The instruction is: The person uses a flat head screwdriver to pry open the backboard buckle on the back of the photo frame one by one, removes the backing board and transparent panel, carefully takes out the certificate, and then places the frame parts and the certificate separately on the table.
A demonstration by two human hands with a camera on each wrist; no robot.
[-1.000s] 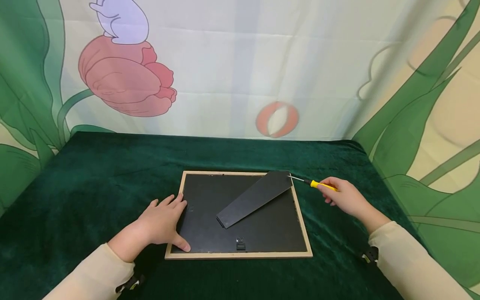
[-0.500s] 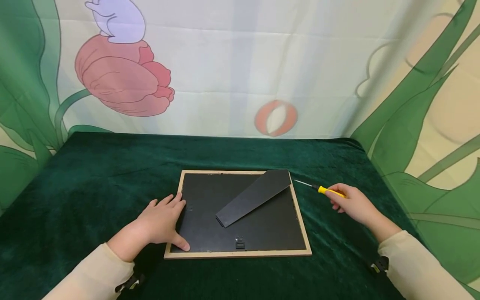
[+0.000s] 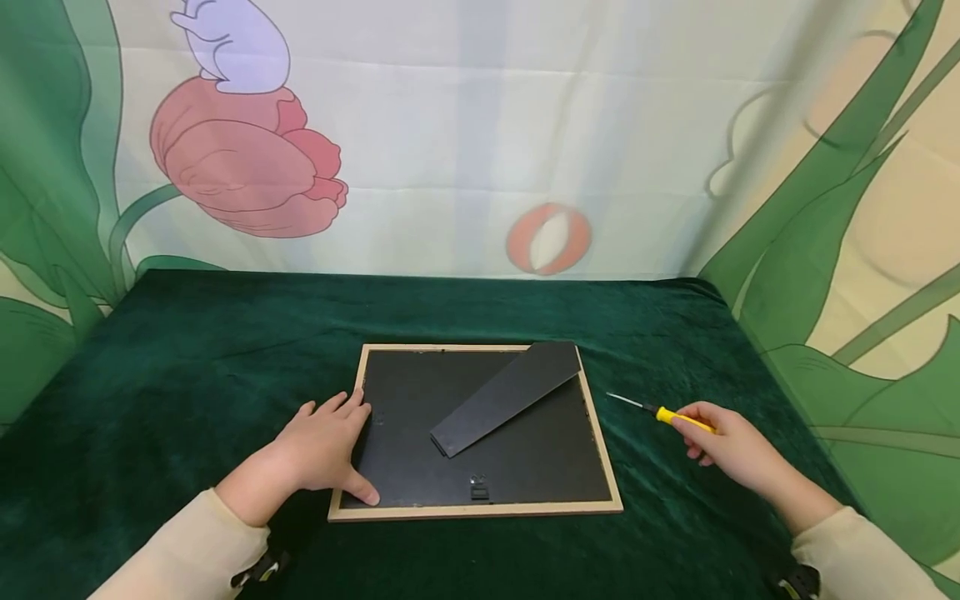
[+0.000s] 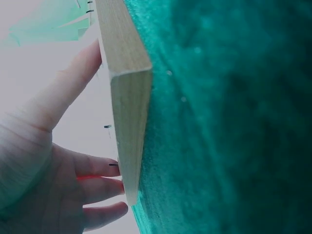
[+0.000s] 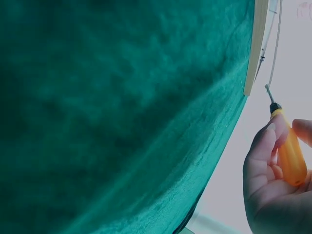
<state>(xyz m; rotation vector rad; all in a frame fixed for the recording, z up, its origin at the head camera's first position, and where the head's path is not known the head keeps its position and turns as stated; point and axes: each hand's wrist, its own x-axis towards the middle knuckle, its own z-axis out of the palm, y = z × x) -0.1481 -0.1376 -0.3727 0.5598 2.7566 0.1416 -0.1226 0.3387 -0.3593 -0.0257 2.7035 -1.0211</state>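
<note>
A picture frame (image 3: 525,508) with a light wooden rim lies face down, its black backing board (image 3: 405,467) upward. A tapered black stand leg (image 3: 510,396) slants across the board to the upper right corner. My left hand (image 3: 318,446) rests on the frame's left side, fingers spread, thumb by the near corner. In the left wrist view its fingertips and thumb lie along the wooden edge (image 4: 131,112). To the right of the frame, my right hand (image 3: 735,442) holds a yellow-handled screwdriver (image 3: 686,419) with thumb and fingers. The metal shaft points left toward the frame, its tip apart from the rim.
Dark green velvet cloth (image 3: 247,342) covers the table. A small metal hanger (image 3: 479,488) sits on the backing near the front edge. Behind the table hangs a printed curtain (image 3: 420,167) with flowers and leaves. A wrist camera (image 3: 258,571) is strapped at the left sleeve.
My right hand has drawn the screwdriver away from the frame's upper right corner, to the right and toward me. The left hand and the frame have stayed in place.
</note>
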